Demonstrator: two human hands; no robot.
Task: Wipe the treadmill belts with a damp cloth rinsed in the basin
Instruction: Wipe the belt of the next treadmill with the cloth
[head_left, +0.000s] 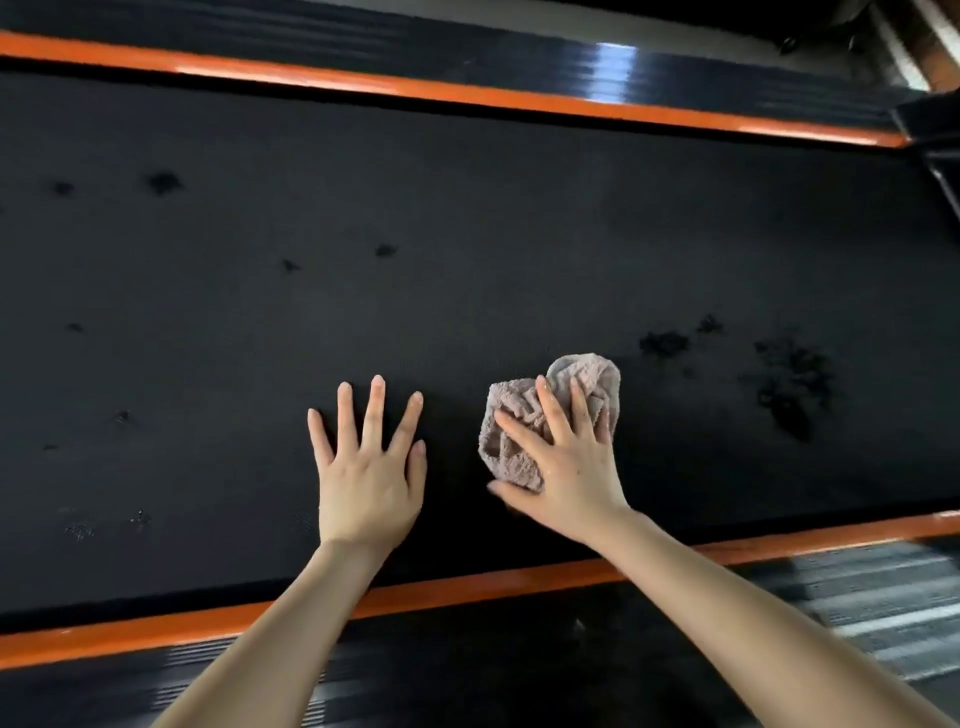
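Pretty much one belt (467, 234) in view, its long axis running left to right under your fingers. It had two orange strips, one (467, 96) beyond your fingertips and one (467, 584) back by your wrists. Your left hand (366, 483) lay flat on the belt, fingers spread wide and holding nothing. Your right hand (571, 467) pressed down the single cloth (587, 379), fingers (553, 410) straight and splayed over it. Three or so dark blotches (789, 384) sat off to the right of those fingers, so the cloth hand was nearer. I'd guess the swipe went that way.
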